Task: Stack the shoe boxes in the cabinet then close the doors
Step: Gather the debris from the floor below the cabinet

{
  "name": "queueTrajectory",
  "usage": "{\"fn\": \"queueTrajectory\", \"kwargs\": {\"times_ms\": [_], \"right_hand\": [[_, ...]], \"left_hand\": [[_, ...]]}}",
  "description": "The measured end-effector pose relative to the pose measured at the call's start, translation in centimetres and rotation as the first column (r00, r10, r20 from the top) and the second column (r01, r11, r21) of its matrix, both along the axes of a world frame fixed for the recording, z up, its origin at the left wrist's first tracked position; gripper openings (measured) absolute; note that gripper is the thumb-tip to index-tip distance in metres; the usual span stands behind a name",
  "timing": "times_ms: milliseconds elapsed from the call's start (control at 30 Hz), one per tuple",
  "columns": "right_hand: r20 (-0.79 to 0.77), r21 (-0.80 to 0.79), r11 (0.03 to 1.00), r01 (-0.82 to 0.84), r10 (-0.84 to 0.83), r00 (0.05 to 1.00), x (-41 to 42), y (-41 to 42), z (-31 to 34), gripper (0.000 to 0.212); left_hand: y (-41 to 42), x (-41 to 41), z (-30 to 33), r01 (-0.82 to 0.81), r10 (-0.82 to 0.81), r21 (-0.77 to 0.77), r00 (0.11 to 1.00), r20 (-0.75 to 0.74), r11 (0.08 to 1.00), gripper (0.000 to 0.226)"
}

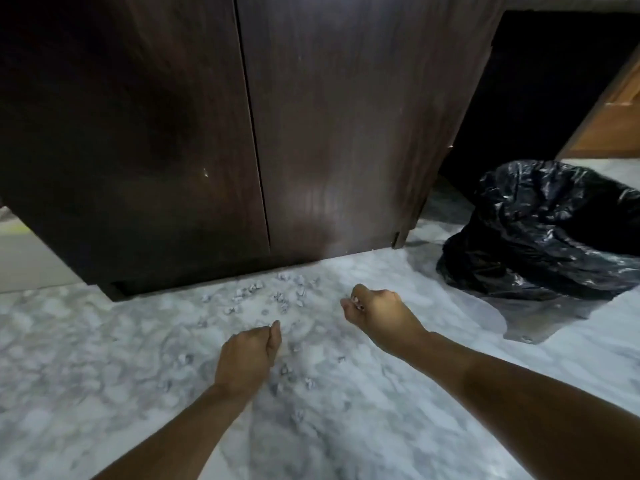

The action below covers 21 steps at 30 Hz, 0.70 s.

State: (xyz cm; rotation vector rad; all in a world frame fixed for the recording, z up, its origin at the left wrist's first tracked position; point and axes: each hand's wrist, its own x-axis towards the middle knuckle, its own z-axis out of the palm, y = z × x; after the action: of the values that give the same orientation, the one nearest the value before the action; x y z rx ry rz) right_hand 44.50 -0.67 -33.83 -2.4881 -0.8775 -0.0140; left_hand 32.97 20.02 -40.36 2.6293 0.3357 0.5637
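The dark wooden cabinet fills the upper view, and its left door (131,133) and right door (353,116) both stand closed with a thin seam between them. No shoe box is in view. My left hand (247,358) hovers low over the marble floor in front of the doors with its fingers curled under; what lies in the palm is hidden. Further right and a little nearer the cabinet, my right hand (379,315) is curled into a fist, with small pale paper scraps (356,301) showing between its fingers.
Several small crumpled paper scraps (277,296) are scattered over the grey-white marble floor (104,358) in front of the cabinet. A crumpled black plastic bag (540,230) lies at the right. Behind it is a dark gap and a light wooden panel (616,123).
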Motion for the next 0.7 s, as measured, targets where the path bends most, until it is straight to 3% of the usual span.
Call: {"fn": "queueTrajectory", "kwargs": {"times_ms": [133,233,467,600,700], "right_hand": [[0.153,0.179,0.98,0.087,-0.116,0.981,2.5,-2.7,6.9,0.031],[0.165,0.275,0.946,0.172,-0.223,0.961,5.1,-6.3,11.2,0.034],[0.135,0.378,0.823,0.423,-0.501,0.855,11.2,-16.2,16.0,0.041],[0.038,0.357,0.773,0.525,-0.573,0.819,14.3,-19.9,15.8,0.044],[-0.052,0.294,0.762,0.577,-0.59,0.805,15.6,-21.3,14.8,0.038]], "left_hand": [[-4.8,5.8,7.2,0.075,-0.058,-0.078,0.978,0.198,0.994,0.058],[-9.7,10.4,13.1,0.16,-0.093,-0.179,0.939,0.332,0.971,0.054],[-22.1,20.5,20.8,0.277,-0.074,-0.56,0.931,0.356,0.781,0.057],[-27.7,25.3,22.3,0.219,-0.004,-0.721,0.958,0.288,0.658,0.055],[-30.8,27.7,21.9,0.165,-0.026,-0.764,0.981,0.19,0.624,0.054]]}}
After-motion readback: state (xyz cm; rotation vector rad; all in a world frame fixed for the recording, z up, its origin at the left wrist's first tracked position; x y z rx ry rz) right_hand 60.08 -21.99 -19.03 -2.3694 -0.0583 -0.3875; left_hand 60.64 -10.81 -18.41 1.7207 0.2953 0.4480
